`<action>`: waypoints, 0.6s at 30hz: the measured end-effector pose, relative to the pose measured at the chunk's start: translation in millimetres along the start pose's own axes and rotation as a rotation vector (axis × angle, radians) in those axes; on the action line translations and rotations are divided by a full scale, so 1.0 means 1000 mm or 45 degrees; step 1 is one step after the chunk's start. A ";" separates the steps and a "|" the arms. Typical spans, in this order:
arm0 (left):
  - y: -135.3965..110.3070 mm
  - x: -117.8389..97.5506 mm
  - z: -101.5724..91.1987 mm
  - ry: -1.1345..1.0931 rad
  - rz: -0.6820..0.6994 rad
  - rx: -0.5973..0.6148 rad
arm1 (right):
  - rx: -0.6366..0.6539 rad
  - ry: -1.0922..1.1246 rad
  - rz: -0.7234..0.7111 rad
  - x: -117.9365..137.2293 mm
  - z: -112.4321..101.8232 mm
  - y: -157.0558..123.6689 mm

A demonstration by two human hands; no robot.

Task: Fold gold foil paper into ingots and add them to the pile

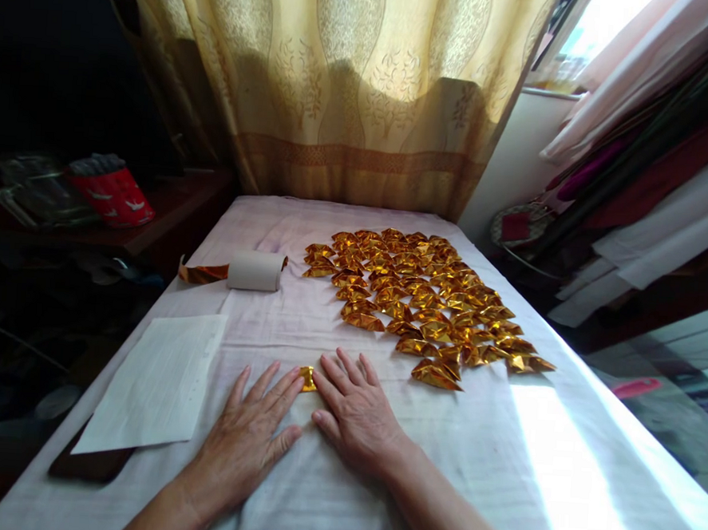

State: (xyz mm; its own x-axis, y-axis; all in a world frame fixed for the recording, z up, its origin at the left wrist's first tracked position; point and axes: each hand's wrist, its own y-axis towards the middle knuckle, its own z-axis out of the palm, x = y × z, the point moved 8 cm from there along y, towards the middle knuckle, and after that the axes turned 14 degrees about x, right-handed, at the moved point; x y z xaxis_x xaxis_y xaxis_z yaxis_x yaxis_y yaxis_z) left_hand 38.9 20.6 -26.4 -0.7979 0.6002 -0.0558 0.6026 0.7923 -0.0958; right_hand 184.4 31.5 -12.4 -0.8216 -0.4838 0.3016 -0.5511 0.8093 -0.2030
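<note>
Between my two hands lies a small piece of gold foil paper (307, 379) on the white cloth; most of it is covered by fingers. My left hand (251, 423) rests palm down, fingers stretched, its fingertips on the foil's left end. From the other side, my right hand (354, 413) lies flat with its fingers spread, touching the right end. Beyond and to the right, many folded gold foil ingots (412, 288) stand in close rows. Back left, a grey-white cardboard tube (254, 271) lies on its side with gold foil (203, 273) sticking out of it.
A white paper sheet (158, 377) lies at the left over a dark flat object (87, 461). The cloth-covered table (466, 480) ends at a patterned curtain (364, 98). A red cup (112, 190) and glass jug (38, 190) stand on a side cabinet. Clothes (654, 155) hang at right.
</note>
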 end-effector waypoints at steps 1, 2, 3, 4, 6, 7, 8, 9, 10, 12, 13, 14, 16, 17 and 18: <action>0.000 0.000 0.000 0.002 0.001 0.000 | -0.006 -0.004 -0.014 0.002 0.000 0.001; 0.001 0.000 0.001 0.004 0.000 0.002 | -0.012 -0.009 -0.028 0.004 -0.001 0.002; 0.002 -0.001 0.001 0.005 -0.004 0.004 | -0.016 -0.013 -0.041 0.007 -0.001 0.004; 0.003 -0.001 0.002 0.005 -0.010 0.006 | -0.017 -0.015 -0.052 0.009 -0.001 0.007; 0.004 -0.001 0.002 0.000 -0.024 0.006 | -0.005 -0.017 -0.064 0.012 0.001 0.012; 0.005 -0.001 0.002 -0.005 -0.030 0.007 | 0.007 -0.018 -0.063 0.013 0.001 0.014; 0.005 -0.001 0.001 -0.011 -0.032 0.007 | 0.020 -0.019 -0.060 0.013 0.003 0.015; 0.005 -0.001 0.000 -0.019 -0.034 0.009 | 0.031 -0.020 -0.052 0.012 0.004 0.015; 0.005 -0.001 0.000 -0.028 -0.036 0.012 | 0.040 -0.022 -0.041 0.011 0.004 0.014; 0.005 -0.001 -0.002 -0.053 -0.044 0.028 | 0.051 -0.022 -0.010 0.005 0.005 0.009; 0.006 -0.001 -0.003 -0.069 -0.052 0.044 | 0.053 -0.021 0.008 0.002 0.005 0.005; 0.006 -0.001 -0.003 -0.085 -0.062 0.066 | 0.052 -0.021 0.028 -0.001 0.005 0.002; 0.007 -0.001 -0.003 -0.110 -0.090 0.107 | 0.050 -0.025 0.058 -0.006 0.005 -0.004; 0.007 -0.001 -0.003 -0.118 -0.103 0.119 | 0.047 -0.030 0.067 -0.007 0.005 -0.006; 0.008 -0.001 -0.003 -0.122 -0.114 0.123 | 0.041 -0.038 0.074 -0.008 0.004 -0.007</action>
State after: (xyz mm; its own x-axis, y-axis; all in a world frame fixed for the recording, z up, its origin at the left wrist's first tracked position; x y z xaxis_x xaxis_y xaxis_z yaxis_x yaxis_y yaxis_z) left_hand 44.4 26.2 -23.6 -0.8488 0.5108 -0.1366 0.5286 0.8252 -0.1992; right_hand 194.1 28.1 -17.0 -0.8561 -0.4464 0.2604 -0.5063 0.8256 -0.2492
